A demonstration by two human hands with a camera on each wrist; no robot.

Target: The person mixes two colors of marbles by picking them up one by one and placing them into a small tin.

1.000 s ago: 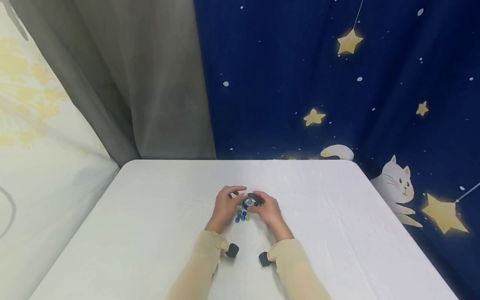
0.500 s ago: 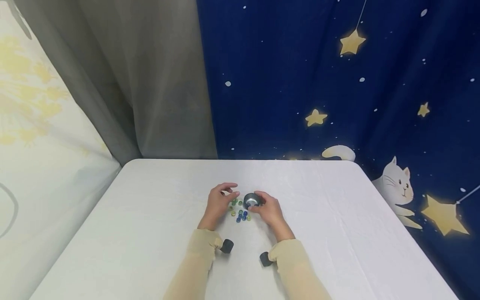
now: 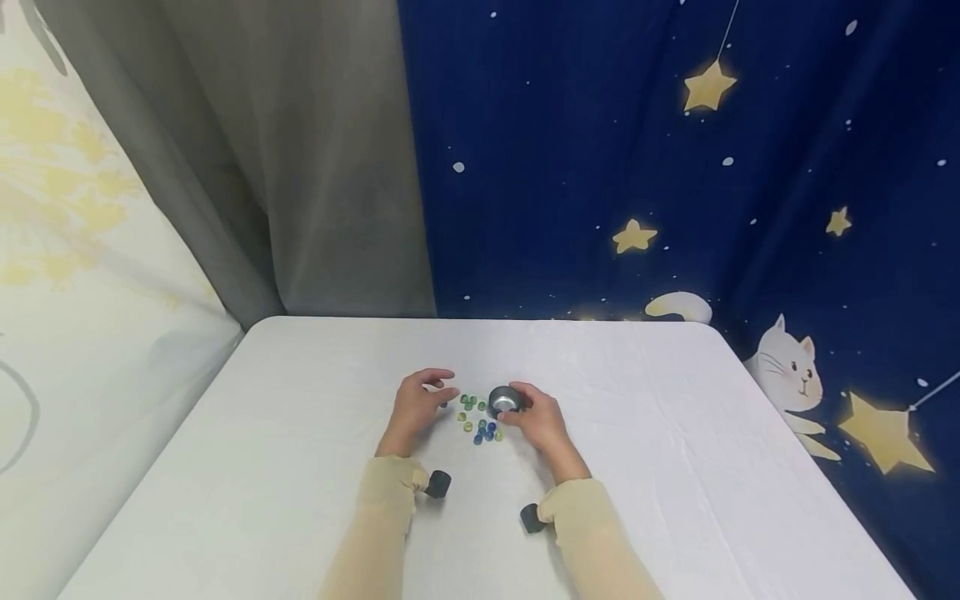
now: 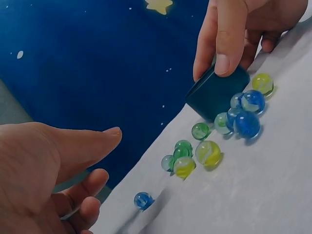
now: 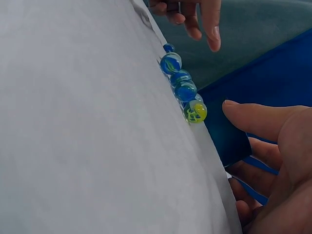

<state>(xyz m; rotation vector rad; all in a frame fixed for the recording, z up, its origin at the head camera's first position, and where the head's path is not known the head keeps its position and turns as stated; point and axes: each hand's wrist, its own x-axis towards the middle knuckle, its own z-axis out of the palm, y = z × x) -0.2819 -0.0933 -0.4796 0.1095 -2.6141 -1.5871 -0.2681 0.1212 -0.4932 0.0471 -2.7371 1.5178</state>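
Observation:
My right hand grips a small round cup, dark teal outside and silvery inside. In the left wrist view the thumb presses on the outer wall of the cup while fingers wrap its far side. My left hand hovers to the left, fingers loosely bent, holding nothing. A lone blue marble lies on the cloth close to its fingertips. Between the hands are several glass marbles: green ones, yellow ones and a cluster of blue ones right beside the cup.
A white cloth covers the table. Black wrist devices are worn at both sleeves. Behind the far edge hang a grey curtain and a dark blue curtain with stars.
My left hand has drawn away from the cup to the left, uncovering green and yellow marbles and the lone blue one. The right hand stays at the cup in nearly the same spot.

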